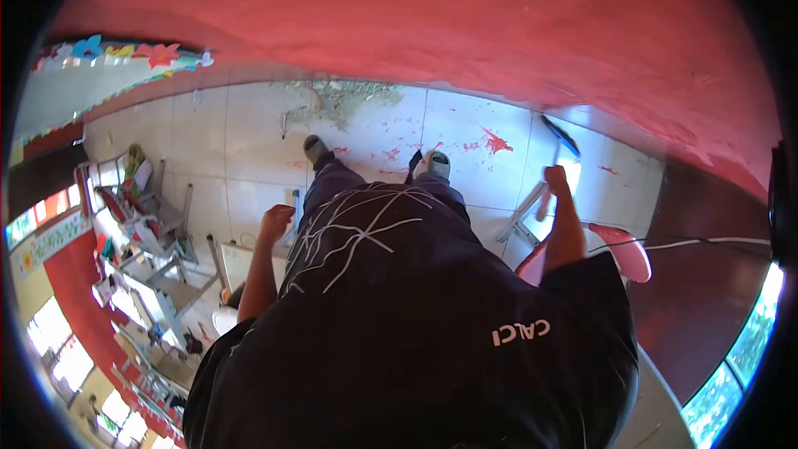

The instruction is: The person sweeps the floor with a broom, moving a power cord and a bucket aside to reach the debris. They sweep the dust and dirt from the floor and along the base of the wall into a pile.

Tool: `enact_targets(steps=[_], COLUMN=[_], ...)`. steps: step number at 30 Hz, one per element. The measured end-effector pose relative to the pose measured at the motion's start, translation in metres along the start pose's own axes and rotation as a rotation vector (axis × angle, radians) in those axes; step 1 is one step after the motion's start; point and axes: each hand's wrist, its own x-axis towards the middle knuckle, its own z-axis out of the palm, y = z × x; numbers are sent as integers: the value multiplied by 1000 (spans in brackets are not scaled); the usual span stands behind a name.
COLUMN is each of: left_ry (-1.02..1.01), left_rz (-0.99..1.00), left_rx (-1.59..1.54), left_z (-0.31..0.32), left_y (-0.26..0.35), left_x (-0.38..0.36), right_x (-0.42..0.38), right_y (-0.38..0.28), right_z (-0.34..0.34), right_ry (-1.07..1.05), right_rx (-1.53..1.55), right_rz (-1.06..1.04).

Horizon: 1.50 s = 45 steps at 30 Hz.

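Observation:
My right hand (pixel 554 176) is closed around the handle of a broom. The dark head of the broom (pixel 561 136), with a blue edge, rests on the floor close to the foot of the red wall. Part of the handle (pixel 544 206) shows below my fist. My left hand (pixel 278 218) hangs at my other side, its fingers curled in, with nothing visible in it. On the pale tiles ahead of my feet lies a patch of greenish-grey debris (pixel 341 104). Red splotches (pixel 497 142) mark the floor between the debris and the broom.
The red wall (pixel 416 17) runs across in front. To the right are a red chair (pixel 625 254), a white cord (pixel 706 241) and a dark brown panel (pixel 665 316). Stacked desks and chairs (pixel 166 274) crowd the left side. A decorated board (pixel 91 91) hangs at upper left.

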Motion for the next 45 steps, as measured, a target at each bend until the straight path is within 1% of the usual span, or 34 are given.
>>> enact_targets(steps=[1,3,5,6,7,8,10,12,15,17,18,19,20,21,22,23,24,25,26,27,28,29,31,32,33,34,35,37,39,41,42,43,44,45], left_ry=[29,57,78,46,18,-1,-60,-148,-134,-4,2,45,71,101,94,87,29,-36,-82,-125,-191,-191,-190,-161,-120,-80,-39,-36,-46,-97,-112,-130,-141,-157], left_rz=[41,75,57,27,-6,-63,-163,-239,-255,-184,-217,-202,-174,-135,-96,-50,-44,134,211,168,248,210,149,35,-30,-94,-159,-96,-32,61,97,130,236,289], left_rx=[35,9,-34,-103,-176,-192,-149,-2,176,99,34,-58,-153,-247,-260,-267,-187,-29,255,124,237,266,319,102,164,224,282,245,220,219,203,189,276,311], left_z=[-20,-55,-93,-111,-131,-150,-189,-231,-292,-320,-329,-332,-331,-324,-318,-314,-309,-307,-305,-308,-314,-328,-349,-358,-369,-379,-388,-418,-443,-471,-485,-501,-518,-536], left_y=[14,23,21,12,2,-13,-41,-58,-77,-90,-80,-76,-61,-44,-48,-52,-57,-67,-56,-102,-139,-155,-166,-163,-133,-77,-44,-54,-55,-53,-55,-58,-57,-56], left_x=[11,44,77,86,96,107,122,134,157,180,181,183,172,158,151,145,139,133,118,135,145,142,138,128,119,98,89,111,137,174,197,219,239,258], right_x=[27,83,124,143,151,169,197,218,210,165,140,111,86,63,40,10,5,8,16,32,61,89,135,158,179,195,210,242,269,289,301,313,327,340], right_y=[-32,-108,-188,-238,-275,-314,-362,-380,-406,-404,-396,-388,-373,-355,-336,-303,-278,-259,-242,-236,-249,-259,-279,-289,-305,-323,-341,-379,-407,-437,-456,-475,-497,-516], right_z=[-22,-76,-154,-180,-253,-260,-286,-338,-338,-394,-366,-373,-411,-418,-425,-344,-335,-326,-281,-243,-255,-273,-233,-225,-222,-226,-231,-223,-237,-270,-284,-300,-312,-323], right_ry=[-46,-42,63,-67,33,-58,-150,-165,-126,-195,-26,-219,-324,-347,-369,145,48,-44,-160,-291,-264,-233,5,-20,-41,-41,-41,-87,-243,-296,-241,-131,-156,-182], right_rx=[47,103,164,200,271,627,752,275,391,980,662,1154,1267,1262,1256,782,597,414,513,610,904,1167,1486,1431,1379,1283,1184,1099,1165,960,1014,1095,1048,1000], right_rz=[21,19,-255,-191,-276,-19,36,-389,-231,265,-41,391,582,632,683,-20,-109,-190,-8,166,622,1092,1272,1309,1348,1305,1261,1197,1212,978,1045,1139,1051,961])
